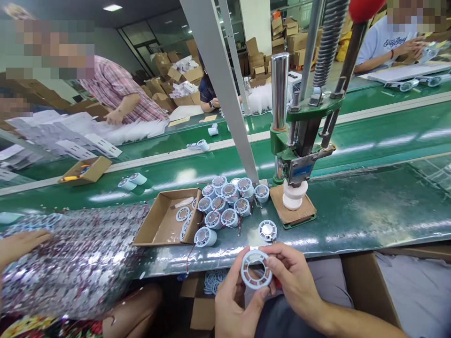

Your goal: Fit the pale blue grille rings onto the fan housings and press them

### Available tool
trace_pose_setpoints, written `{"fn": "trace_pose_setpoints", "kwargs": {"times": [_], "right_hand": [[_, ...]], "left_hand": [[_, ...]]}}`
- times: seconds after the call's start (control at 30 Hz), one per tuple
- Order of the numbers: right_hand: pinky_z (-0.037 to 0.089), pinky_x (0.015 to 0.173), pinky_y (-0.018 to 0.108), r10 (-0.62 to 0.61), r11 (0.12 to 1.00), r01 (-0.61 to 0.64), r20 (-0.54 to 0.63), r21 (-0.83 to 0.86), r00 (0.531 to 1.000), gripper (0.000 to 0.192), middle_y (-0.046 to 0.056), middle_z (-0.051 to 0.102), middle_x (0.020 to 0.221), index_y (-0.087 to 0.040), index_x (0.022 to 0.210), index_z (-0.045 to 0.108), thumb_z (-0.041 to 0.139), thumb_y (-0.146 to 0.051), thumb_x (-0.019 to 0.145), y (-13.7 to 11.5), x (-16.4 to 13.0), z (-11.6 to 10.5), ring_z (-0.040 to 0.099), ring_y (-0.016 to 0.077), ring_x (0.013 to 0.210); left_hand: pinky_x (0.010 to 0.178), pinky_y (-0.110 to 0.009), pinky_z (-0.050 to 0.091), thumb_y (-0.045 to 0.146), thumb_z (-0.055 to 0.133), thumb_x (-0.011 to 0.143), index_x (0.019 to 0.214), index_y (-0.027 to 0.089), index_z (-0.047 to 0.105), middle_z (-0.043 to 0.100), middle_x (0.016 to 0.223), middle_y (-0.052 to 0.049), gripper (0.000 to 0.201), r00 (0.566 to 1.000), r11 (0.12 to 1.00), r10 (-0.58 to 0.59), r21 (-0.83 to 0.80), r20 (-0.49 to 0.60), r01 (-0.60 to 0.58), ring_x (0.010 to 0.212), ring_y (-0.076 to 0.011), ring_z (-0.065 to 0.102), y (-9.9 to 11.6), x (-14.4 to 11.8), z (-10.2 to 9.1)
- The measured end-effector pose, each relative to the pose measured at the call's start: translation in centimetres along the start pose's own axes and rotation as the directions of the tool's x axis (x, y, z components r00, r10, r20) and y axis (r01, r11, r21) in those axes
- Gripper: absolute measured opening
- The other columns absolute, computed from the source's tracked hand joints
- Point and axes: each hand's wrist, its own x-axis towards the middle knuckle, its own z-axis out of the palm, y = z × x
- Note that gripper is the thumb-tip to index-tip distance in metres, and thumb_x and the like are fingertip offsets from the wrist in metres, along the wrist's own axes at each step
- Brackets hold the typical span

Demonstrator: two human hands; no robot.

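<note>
Both my hands hold one pale blue plastic ring (256,269) over my lap, just below the bench edge. My left hand (235,305) grips its lower left rim and my right hand (294,277) pinches its right side. Just beyond my fingers a round blue part with a metal disc (267,230) lies on the green bench. A cluster of several similar round parts (225,202) stands farther back. A white cylindrical fixture (294,195) sits on a cardboard pad under the green hand press (299,150).
An open cardboard box (160,225) with a few rings lies left of the cluster. A neighbour's hand (19,244) rests on a heap of small shiny parts (77,258). Other people work across the conveyor belt (369,136). A carton (366,286) stands by my right knee.
</note>
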Motion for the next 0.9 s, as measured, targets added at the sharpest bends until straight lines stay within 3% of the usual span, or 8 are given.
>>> {"fn": "trace_pose_setpoints", "kwargs": {"times": [0.17,0.47,0.63,0.8,0.9], "right_hand": [[0.046,0.038,0.017,0.033,0.995,-0.038,0.052,0.094,0.998,0.044,-0.002,0.061,0.059,-0.015,0.090,0.073,0.068,-0.058,0.088,0.5,0.2,-0.3,0.052,0.0060,0.039],[0.049,0.040,0.017,0.046,0.990,-0.053,0.061,0.130,0.997,0.037,-0.002,0.063,0.061,-0.015,0.095,0.073,0.070,-0.052,0.089,0.8,0.0,-0.7,0.056,0.0066,0.040],[0.051,0.042,0.017,0.039,0.994,-0.050,0.116,0.093,0.992,0.036,0.002,0.070,0.075,-0.017,0.102,0.072,0.084,-0.040,0.078,0.0,0.0,-0.6,0.058,0.0067,0.046],[0.052,0.044,0.017,0.002,0.993,-0.019,0.149,0.116,0.989,0.033,0.001,0.069,0.074,-0.019,0.105,0.071,0.082,-0.038,0.081,-0.3,-0.3,-0.5,0.062,0.0086,0.050],[0.052,0.043,0.017,-0.001,0.988,-0.024,0.166,0.150,0.986,0.033,0.001,0.069,0.072,-0.019,0.105,0.070,0.081,-0.040,0.082,-0.1,-0.3,-0.6,0.064,0.0099,0.051]], "left_hand": [[0.069,-0.026,0.062,0.052,0.079,0.079,0.139,0.014,0.058,0.080,0.095,-0.008,0.074,0.999,0.997,-0.026,-0.070,0.019,0.028,0.073,-0.0206,0.076,0.9,0.1,0.4],[0.071,-0.026,0.062,0.054,0.079,0.078,0.138,0.014,0.060,0.080,0.101,-0.010,0.075,0.998,0.996,-0.055,-0.074,0.008,0.055,0.077,-0.0215,0.076,1.2,0.1,0.3],[0.079,-0.028,0.062,0.055,0.080,0.076,0.137,0.013,0.060,0.079,0.106,-0.011,0.077,0.998,0.997,-0.059,-0.041,0.006,0.059,0.087,-0.0247,0.076,1.5,0.1,0.1],[0.072,-0.027,0.061,0.052,0.064,0.092,0.140,0.014,0.059,0.080,0.090,-0.007,0.062,0.998,0.998,-0.011,-0.060,0.054,0.014,0.073,-0.0203,0.075,1.9,0.2,-0.3],[0.076,-0.027,0.061,0.053,0.058,0.095,0.135,0.015,0.065,0.080,0.101,-0.009,0.055,0.999,0.998,0.037,0.050,0.020,-0.037,0.090,-0.0242,0.076,1.8,0.4,-0.7]]}}
